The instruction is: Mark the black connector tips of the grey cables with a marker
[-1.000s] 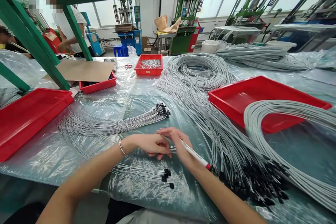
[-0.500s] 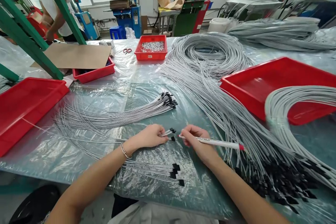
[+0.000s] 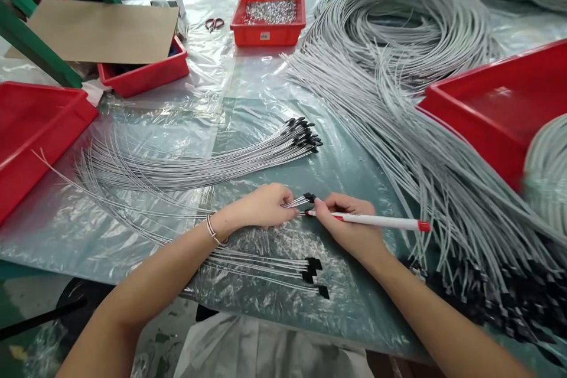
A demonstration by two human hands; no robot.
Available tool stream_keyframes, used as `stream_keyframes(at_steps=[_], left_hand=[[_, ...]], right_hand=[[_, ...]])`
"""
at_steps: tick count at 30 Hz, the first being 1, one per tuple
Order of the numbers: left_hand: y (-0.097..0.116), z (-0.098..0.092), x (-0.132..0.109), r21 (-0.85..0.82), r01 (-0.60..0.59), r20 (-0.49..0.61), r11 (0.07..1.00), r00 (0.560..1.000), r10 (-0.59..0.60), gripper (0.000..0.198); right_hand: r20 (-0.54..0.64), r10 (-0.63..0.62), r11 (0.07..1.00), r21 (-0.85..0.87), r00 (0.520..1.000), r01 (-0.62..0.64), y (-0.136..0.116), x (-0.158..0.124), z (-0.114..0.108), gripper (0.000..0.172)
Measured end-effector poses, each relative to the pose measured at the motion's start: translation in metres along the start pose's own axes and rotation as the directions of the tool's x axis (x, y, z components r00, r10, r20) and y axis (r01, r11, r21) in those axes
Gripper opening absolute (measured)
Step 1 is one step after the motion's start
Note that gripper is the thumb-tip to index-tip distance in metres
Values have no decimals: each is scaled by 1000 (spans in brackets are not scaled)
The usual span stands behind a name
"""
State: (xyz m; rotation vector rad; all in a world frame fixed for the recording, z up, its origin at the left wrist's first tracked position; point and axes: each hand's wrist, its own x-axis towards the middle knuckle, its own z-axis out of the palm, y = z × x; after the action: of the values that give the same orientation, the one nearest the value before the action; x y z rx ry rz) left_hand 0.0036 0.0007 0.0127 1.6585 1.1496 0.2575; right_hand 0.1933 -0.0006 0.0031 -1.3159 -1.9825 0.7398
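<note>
My left hand (image 3: 270, 205) is closed on a few thin grey cables (image 3: 295, 202) close to their black connectors (image 3: 309, 197). In my right hand (image 3: 352, 221) is a white marker pen (image 3: 385, 221) with a red end; its tip is at the connectors beside my left fingertips. Whether the tip touches one I cannot tell. Beyond my hands lies a bundle of cables (image 3: 199, 171) with black connectors (image 3: 305, 134). Nearer to me, several more cables (image 3: 266, 266) lie flat, their black connectors (image 3: 313, 266) pointing right.
Red trays stand at left (image 3: 39, 112) and right (image 3: 500, 112). A red bin (image 3: 268, 35) of small metal parts is at the back, with red-handled scissors (image 3: 214, 24) nearby. Coiled grey cables (image 3: 398, 29) spread along the right. Cardboard (image 3: 101, 29) covers another red bin (image 3: 146, 75). A person stands at far left.
The view has tipped downward. My right hand has brought the marker tip up to the connectors at my left fingers; before, there was a small gap between them.
</note>
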Motion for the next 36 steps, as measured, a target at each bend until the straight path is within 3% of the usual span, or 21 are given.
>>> stream_keyframes(at_steps=[7, 17, 21, 24, 26, 28, 32, 36], left_hand=[[2, 1, 0, 15, -16, -21, 1000, 1000, 16, 31], [0, 2, 0, 22, -16, -22, 1000, 1000, 16, 32], [3, -2, -6, -45, -35, 44, 998, 998, 37, 37], [8, -5, -14, -35, -128, 74, 991, 989, 130, 42], [11, -6, -17, 32, -160, -26, 987, 987, 161, 45], [11, -5, -17, 37, -131, -116, 991, 984, 134, 47], [8, -2, -11, -71, -92, -83, 993, 993, 86, 53], [4, 0, -6, -197, 4, -15, 980, 1000, -8, 47]], right_hand=[[-27, -45, 998, -56, 999, 43, -1, -2, 0, 28], [-1, -70, 998, -2, 998, 70, -3, 1, -4, 31], [-75, 46, 968, 250, 996, -26, 1, 4, -15, 30], [-180, 94, 813, 582, 979, 29, 0, 7, -23, 27], [-239, 103, 715, 693, 966, 95, -2, 8, -27, 25], [-252, 110, 688, 717, 962, 109, -4, 9, -28, 25], [-225, 128, 775, 630, 966, 44, 0, 7, -21, 23], [-186, 109, 865, 503, 977, 0, 1, 5, -15, 21]])
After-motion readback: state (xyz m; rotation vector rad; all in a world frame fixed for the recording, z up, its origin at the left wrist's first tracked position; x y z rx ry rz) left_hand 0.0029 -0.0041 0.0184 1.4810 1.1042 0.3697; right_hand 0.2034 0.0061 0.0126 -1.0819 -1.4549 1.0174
